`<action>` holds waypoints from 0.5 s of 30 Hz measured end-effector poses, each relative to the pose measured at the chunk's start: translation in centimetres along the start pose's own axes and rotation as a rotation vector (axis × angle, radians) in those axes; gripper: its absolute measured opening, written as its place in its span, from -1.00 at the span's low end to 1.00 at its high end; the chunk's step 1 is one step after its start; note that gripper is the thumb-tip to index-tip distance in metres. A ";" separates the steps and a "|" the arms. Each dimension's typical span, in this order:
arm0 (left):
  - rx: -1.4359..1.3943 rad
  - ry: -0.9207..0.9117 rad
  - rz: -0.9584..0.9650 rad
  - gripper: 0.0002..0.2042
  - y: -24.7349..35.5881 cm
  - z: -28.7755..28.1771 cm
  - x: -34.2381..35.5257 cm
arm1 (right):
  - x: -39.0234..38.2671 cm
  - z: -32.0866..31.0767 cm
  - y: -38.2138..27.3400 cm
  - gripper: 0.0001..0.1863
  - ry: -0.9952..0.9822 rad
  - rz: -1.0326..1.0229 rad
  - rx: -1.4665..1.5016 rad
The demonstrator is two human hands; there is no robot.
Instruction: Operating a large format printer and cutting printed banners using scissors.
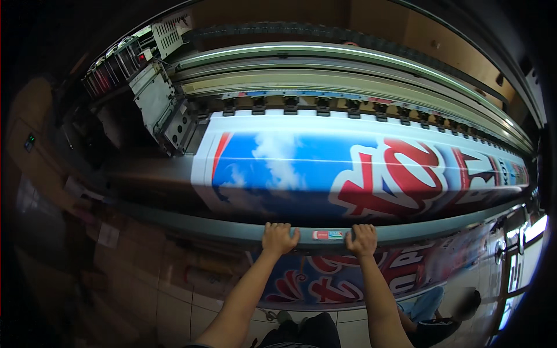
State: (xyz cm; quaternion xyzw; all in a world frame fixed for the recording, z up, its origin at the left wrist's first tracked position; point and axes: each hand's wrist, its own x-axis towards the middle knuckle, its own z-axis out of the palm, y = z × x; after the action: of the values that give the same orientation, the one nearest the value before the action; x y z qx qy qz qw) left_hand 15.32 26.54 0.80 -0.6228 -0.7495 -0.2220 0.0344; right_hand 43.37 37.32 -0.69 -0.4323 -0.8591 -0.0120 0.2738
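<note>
Item: wide-format printer (325, 81), printed banner (348, 168) in blue, white and red lying across its bed and hanging over the front; my left hand (278, 238) and right hand (363, 239), fingers curled down over the grey front rail (232, 231), near each other, a small sticker (328, 235) between them; carriage (165, 110) parked far left. Step, as I judge it: bracing at the rail, watching output; next calls for steady, even hands clear of the sheet.

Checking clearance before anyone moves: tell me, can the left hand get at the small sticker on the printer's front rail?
Probably yes: the left hand grips the front rail beside the sticker, with bare rail between them. The right hand rests just past it.
</note>
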 end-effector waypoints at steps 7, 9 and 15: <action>-0.003 0.001 -0.011 -0.58 -0.5 -0.3 0.3 | 0.6 0.1 -0.6 -0.67 0.021 0.009 -0.028; 0.018 0.010 -0.009 -0.59 -0.6 -0.5 0.1 | 0.5 0.0 -0.8 -0.68 -0.046 0.053 0.007; -0.028 0.035 -0.007 -0.63 0.3 0.0 0.0 | 0.2 -0.6 -0.4 -0.70 0.050 0.050 0.030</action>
State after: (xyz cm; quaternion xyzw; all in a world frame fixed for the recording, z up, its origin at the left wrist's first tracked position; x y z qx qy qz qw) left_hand 15.63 26.57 0.93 -0.6165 -0.7479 -0.2432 0.0379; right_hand 43.25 37.08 0.02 -0.4491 -0.8411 -0.0031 0.3016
